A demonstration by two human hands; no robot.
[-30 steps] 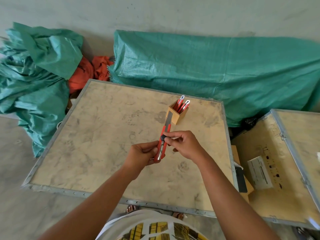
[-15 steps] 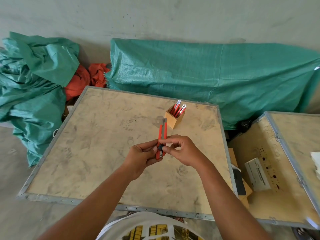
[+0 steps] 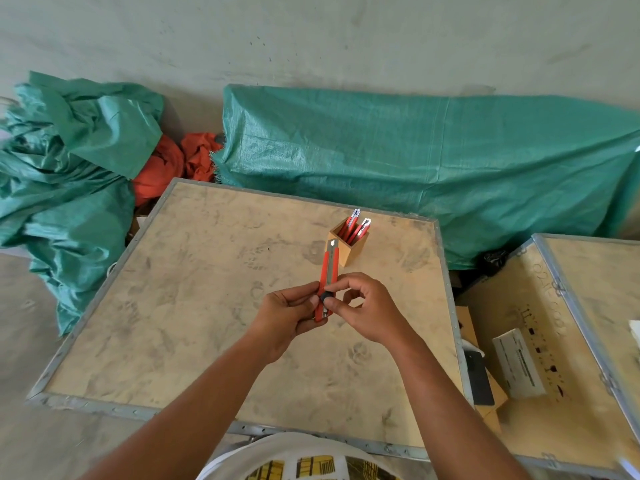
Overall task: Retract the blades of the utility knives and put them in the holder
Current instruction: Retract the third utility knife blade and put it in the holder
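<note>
- A person's two bare hands hold one red knife (image 3: 327, 275) above the middle of a plywood table (image 3: 194, 306).
- The left hand (image 3: 289, 315) grips the knife's lower end, fingers curled around the handle.
- The right hand (image 3: 363, 311) pinches the black slider (image 3: 325, 298) between thumb and forefinger.
- The knife points away from the person; only a small blade tip shows at its far end, near the holder (image 3: 349, 249).
- The holder, a small wooden box, stands on the table just beyond the hands, with two red knives (image 3: 355, 228) upright inside.
- Green tarps (image 3: 415, 161) lie behind the table.
</note>
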